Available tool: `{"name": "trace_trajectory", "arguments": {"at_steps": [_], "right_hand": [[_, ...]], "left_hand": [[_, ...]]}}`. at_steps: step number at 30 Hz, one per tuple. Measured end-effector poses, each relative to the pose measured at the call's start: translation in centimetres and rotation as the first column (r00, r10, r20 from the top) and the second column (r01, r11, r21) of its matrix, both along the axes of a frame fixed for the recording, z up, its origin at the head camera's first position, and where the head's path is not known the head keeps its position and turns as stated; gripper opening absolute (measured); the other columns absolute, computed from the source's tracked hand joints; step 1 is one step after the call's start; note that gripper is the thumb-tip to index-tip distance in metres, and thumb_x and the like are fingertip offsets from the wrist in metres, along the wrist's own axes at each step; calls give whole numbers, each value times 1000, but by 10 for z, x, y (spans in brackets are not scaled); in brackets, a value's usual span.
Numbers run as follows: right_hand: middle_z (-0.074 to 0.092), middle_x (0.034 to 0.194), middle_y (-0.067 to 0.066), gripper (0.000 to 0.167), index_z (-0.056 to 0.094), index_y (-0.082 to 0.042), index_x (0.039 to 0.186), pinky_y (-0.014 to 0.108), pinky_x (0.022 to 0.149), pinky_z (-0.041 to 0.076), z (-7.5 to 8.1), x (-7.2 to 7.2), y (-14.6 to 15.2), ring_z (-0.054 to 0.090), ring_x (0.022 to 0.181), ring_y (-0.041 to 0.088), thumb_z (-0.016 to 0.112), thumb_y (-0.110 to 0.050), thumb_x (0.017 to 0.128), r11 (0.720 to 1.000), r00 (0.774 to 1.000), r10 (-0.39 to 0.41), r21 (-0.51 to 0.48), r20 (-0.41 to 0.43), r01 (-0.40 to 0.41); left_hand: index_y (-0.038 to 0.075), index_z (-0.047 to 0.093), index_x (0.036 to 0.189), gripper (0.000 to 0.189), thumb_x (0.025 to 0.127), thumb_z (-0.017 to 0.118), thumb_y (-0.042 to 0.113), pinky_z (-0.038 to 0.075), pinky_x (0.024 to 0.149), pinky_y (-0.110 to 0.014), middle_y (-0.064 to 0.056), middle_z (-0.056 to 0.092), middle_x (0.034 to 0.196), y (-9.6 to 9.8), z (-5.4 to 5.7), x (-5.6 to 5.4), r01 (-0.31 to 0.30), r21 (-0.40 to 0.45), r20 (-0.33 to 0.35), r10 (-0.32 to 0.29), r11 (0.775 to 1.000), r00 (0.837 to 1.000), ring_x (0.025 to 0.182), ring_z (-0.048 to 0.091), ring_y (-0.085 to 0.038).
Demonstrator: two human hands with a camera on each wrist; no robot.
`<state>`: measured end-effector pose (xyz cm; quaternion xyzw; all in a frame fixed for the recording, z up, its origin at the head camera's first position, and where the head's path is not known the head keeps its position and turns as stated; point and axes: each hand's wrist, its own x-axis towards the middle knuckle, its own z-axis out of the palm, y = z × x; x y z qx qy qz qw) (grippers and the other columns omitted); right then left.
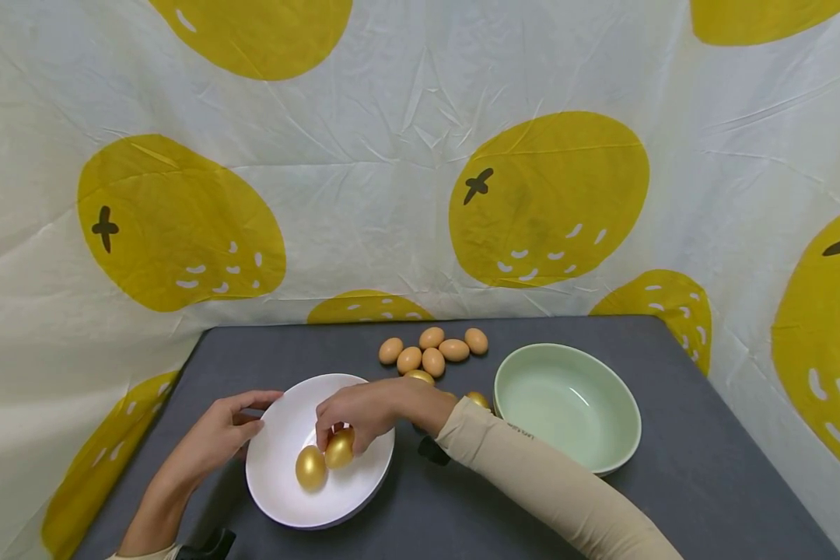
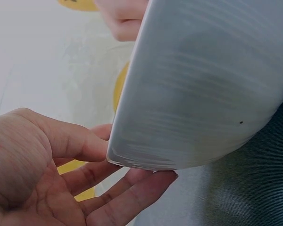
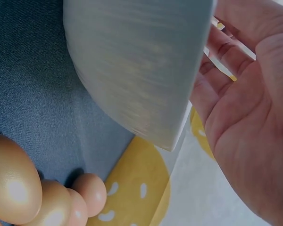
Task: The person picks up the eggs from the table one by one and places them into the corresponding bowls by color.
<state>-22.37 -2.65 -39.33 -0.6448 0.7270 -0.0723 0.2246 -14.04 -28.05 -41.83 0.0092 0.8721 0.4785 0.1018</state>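
A white bowl (image 1: 273,490) stands on the dark table at left of centre. My left hand (image 1: 217,435) holds its left side; in the left wrist view the thumb (image 2: 80,141) meets the rim and the fingertips touch the outer wall. Inside the bowl, my right hand (image 1: 364,408) reaches over the far right rim and pinches a golden egg (image 1: 339,451). A second golden egg (image 1: 311,468) lies in the bowl just left of it. The right wrist view shows the palm (image 3: 250,117) beside the bowl's outer wall (image 3: 137,70), which hides the fingertips.
A pale green bowl (image 1: 567,412) stands to the right. Several brown eggs (image 1: 432,362) lie near the back edge. Golden eggs (image 1: 420,376) lie before them, partly hidden by my right forearm. A fruit-print cloth (image 1: 364,218) hangs behind the table (image 1: 273,350).
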Motion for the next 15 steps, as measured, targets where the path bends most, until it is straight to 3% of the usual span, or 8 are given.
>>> {"name": "trace_trajectory", "arguments": {"at_steps": [15], "right_hand": [[63,105,-10,42,74,-21,118,7,87,41,-6,4,-5,57,96,1,85,-7,81,997,999,-20,74,-47,23]], "left_hand": [[2,59,140,45,95,59,-3,62,66,-43,-25,60,133,1,1,0,7,11,-10,-7,1000,1000,95,70,-28]]}}
